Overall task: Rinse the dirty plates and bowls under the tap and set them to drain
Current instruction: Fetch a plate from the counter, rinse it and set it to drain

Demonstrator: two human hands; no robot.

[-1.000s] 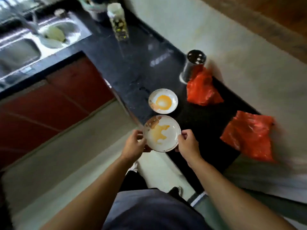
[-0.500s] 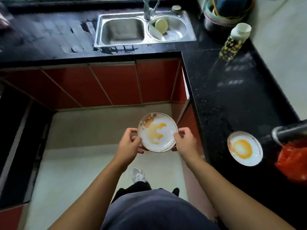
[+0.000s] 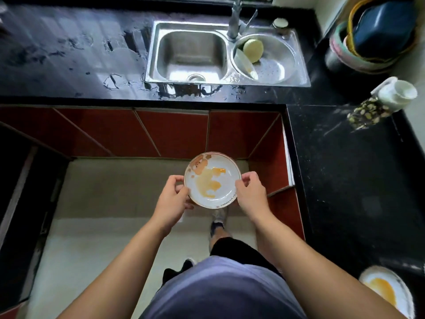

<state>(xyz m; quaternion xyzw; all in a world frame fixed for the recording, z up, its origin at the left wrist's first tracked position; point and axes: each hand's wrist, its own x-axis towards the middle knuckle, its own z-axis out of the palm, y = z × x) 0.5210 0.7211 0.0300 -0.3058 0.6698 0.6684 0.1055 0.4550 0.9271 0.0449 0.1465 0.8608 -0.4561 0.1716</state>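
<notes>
The dirty plate (image 3: 212,180) is held level in mid-air over the floor, short of the sink, with an orange-brown smear of sauce pooled across its middle and toward its far-left rim. The left hand (image 3: 173,195) pinches the left rim, thumb on top and the other fingers below; the right hand (image 3: 250,192) pinches the right rim the same way. Each grip is pressed onto the plate's edge, clear of the sauce.

The step in hand looks like carrying the plate to the tap (image 3: 234,19), which stands at the far side between the two basins. To do it well, keep the plate flat so the sauce does not run off over the floor, and tilt it only once it is over the left basin (image 3: 190,54), which looks empty. The right basin (image 3: 276,63) already holds a pale dish and a round yellowish thing leaning at its left side, so it probably serves for draining.

The desk (image 3: 345,169) runs along the far side and down the right. It is wet near the sink. A second dirty plate (image 3: 386,291) waits at its near right end, and a patterned bottle (image 3: 381,102) stands further along.
</notes>
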